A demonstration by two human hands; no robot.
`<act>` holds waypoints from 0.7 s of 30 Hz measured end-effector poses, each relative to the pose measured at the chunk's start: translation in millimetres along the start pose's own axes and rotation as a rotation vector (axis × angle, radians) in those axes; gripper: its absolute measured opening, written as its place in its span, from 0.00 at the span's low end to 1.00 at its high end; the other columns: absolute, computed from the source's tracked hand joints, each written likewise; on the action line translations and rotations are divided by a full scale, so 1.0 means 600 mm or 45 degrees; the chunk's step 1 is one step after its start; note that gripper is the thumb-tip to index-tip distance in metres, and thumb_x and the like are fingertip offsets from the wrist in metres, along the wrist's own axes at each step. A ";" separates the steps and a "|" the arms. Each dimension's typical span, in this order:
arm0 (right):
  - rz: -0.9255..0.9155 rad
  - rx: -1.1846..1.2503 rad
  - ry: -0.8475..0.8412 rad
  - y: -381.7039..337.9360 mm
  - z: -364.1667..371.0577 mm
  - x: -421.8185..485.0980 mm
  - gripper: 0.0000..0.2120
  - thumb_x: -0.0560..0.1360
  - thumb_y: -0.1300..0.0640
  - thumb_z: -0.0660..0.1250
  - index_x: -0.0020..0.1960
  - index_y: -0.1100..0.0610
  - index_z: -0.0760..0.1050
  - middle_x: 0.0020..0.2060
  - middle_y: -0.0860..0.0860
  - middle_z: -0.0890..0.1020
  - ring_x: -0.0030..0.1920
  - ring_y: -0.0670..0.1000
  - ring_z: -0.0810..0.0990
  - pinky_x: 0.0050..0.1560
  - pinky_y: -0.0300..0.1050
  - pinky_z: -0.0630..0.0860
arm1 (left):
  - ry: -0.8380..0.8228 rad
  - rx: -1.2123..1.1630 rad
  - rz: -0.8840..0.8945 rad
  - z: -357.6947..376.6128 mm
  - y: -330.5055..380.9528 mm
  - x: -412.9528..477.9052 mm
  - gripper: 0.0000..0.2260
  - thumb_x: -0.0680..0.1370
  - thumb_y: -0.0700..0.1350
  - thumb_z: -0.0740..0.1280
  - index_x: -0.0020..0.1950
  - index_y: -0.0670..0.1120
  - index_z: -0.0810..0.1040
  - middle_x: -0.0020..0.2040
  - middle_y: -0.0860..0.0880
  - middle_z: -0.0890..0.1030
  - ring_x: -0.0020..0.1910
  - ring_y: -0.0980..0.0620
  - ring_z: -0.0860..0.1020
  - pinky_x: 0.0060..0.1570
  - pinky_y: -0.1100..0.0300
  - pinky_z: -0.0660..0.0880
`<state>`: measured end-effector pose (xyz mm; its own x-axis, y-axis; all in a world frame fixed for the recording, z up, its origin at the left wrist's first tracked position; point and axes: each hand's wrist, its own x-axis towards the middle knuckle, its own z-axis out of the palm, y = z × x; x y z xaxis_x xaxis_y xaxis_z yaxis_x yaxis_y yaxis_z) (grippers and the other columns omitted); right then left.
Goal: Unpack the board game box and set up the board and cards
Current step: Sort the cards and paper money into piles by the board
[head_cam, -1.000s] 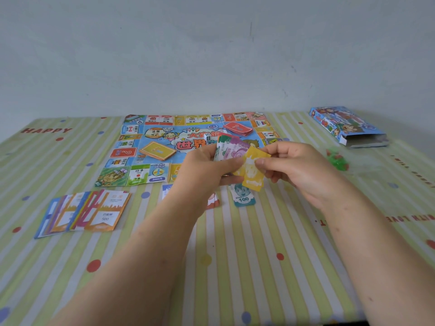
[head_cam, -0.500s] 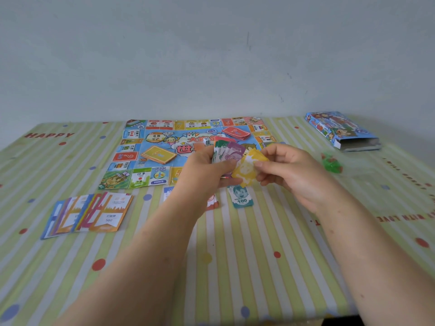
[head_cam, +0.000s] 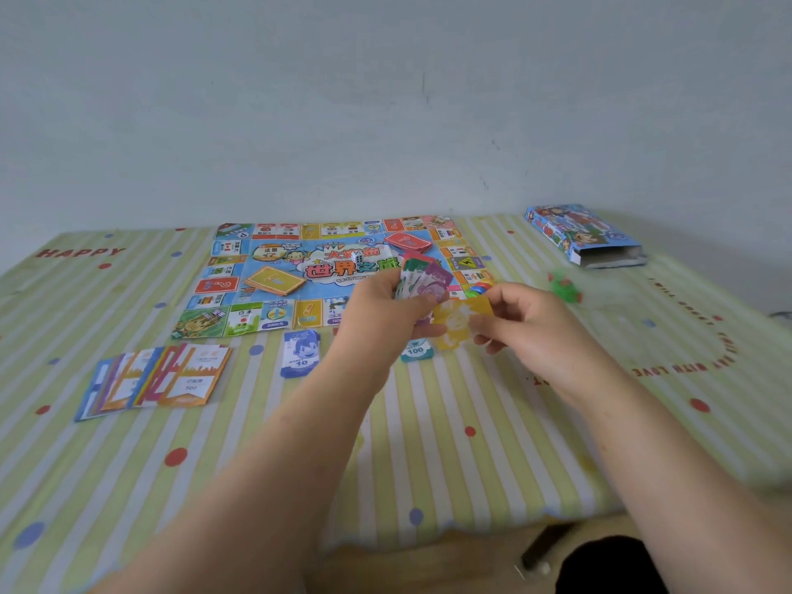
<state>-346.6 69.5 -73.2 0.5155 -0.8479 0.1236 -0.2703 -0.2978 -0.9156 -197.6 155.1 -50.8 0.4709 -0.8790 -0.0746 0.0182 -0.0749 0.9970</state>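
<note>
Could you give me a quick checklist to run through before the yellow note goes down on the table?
1. Yellow note pinched in the right hand: ok.
2. Remaining notes held in the left hand: ok.
3. Yellow note fully free of the fan: cannot tell, its left edge lies against the left hand's fingers.
4. Piles already started below the board, the 10 note and the 100 note: ok.
5. Bare cloth right of the 100 note for a new pile: ok.
6. Yellow note's value legible: not ok, it is blurred.
</note>
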 end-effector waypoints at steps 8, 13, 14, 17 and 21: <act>-0.001 -0.528 0.087 0.020 -0.030 -0.038 0.04 0.74 0.56 0.69 0.41 0.54 0.76 0.32 0.48 0.78 0.33 0.49 0.75 0.35 0.44 0.68 | -0.031 0.307 0.004 0.049 -0.006 -0.017 0.06 0.76 0.40 0.70 0.52 0.43 0.78 0.46 0.44 0.82 0.31 0.48 0.84 0.50 0.45 0.80; -0.068 -0.759 0.056 0.003 -0.032 -0.048 0.05 0.74 0.57 0.66 0.50 0.51 0.75 0.39 0.47 0.78 0.41 0.50 0.76 0.40 0.45 0.70 | -0.013 0.340 0.037 0.065 -0.009 -0.020 0.08 0.77 0.40 0.69 0.54 0.41 0.78 0.43 0.46 0.81 0.30 0.49 0.83 0.48 0.44 0.80; -0.089 -0.779 0.050 0.000 -0.031 -0.049 0.07 0.74 0.57 0.66 0.51 0.52 0.75 0.40 0.48 0.78 0.43 0.51 0.76 0.41 0.46 0.70 | -0.014 0.334 0.046 0.068 -0.008 -0.022 0.06 0.77 0.40 0.68 0.53 0.41 0.78 0.42 0.47 0.81 0.31 0.48 0.83 0.47 0.43 0.80; -0.177 -0.844 0.067 -0.003 -0.031 -0.049 0.10 0.74 0.59 0.65 0.56 0.53 0.75 0.42 0.47 0.76 0.46 0.51 0.75 0.44 0.45 0.69 | -0.009 0.309 0.062 0.072 -0.010 -0.025 0.03 0.77 0.38 0.68 0.49 0.45 0.79 0.40 0.50 0.81 0.31 0.48 0.83 0.46 0.46 0.80; -0.268 -0.868 0.128 0.002 -0.031 -0.051 0.18 0.75 0.61 0.64 0.63 0.48 0.74 0.40 0.44 0.74 0.43 0.50 0.74 0.39 0.42 0.68 | -0.012 0.229 0.080 0.071 -0.013 -0.028 0.06 0.77 0.38 0.68 0.48 0.48 0.79 0.42 0.49 0.83 0.27 0.54 0.82 0.42 0.55 0.81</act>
<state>-378.1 87.0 -70.7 0.5436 -0.7692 0.3359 -0.6382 -0.6387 -0.4298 -243.4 150.4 -58.0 0.4578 -0.8890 -0.0130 -0.1697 -0.1017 0.9802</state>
